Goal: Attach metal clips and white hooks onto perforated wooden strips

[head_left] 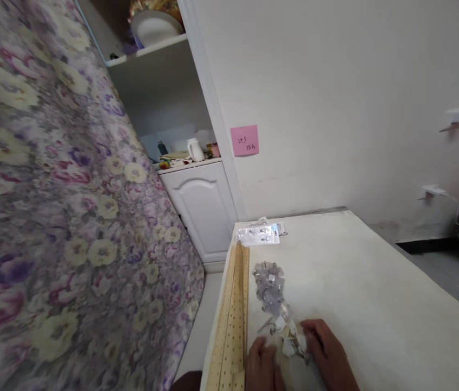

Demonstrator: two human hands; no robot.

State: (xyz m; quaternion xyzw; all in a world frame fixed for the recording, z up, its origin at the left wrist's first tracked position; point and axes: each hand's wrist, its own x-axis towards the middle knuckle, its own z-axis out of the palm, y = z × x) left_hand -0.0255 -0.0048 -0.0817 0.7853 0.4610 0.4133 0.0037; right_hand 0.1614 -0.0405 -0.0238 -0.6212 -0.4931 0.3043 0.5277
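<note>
Between my two hands, near the front of the table, lies a clear plastic bag [290,345] with small white and metallic pieces in it, partly blurred. My left hand [261,364] has its fingers curled at the bag's left edge. At the right edge, my right hand [327,350] is closed with thumb and fingers against the plastic. Just beyond the bag, a cluster of small clear packets [269,288] with shiny metal bits inside spreads over the white tabletop. What exactly the small pieces are I cannot make out.
Perforated wooden strips [229,320] run along the left edge of the white table [355,282]. Blister packs [257,234] lie at its far left corner. A floral curtain [70,217] hangs on the left, beside a white cabinet [201,206]. A pink note [244,140] sticks to the wall.
</note>
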